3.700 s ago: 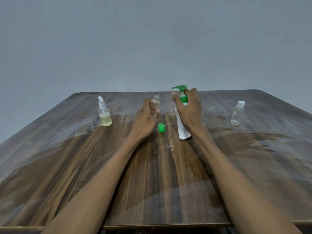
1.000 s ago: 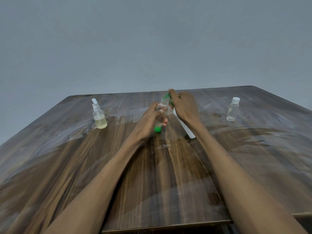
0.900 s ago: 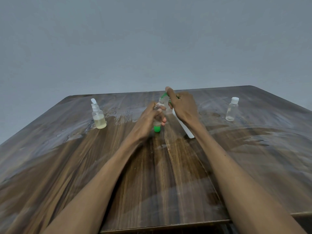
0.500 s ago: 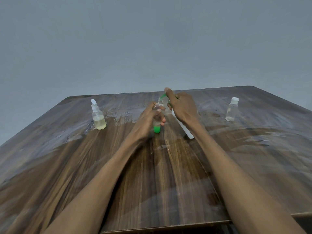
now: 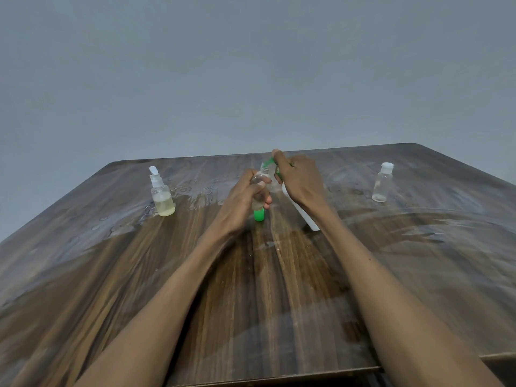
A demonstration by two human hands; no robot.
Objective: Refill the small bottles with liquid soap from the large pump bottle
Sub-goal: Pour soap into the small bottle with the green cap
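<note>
1. Here, far left on the table, I see a pump-top small bottle, part full.
2. My left hand grips the open clear bottle mid-body; it looks light, slick, squeezable.
3. My right hand grips the tilted large pump bottle, probably heavier, at its neck.

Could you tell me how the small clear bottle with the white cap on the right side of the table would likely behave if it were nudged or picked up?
The capped clear bottle looks nearly empty, so probably very light. It is tall over a narrow base, so a sideways nudge might tip it. The table around it looks smeared and glossy, so it may slide easily.
</note>
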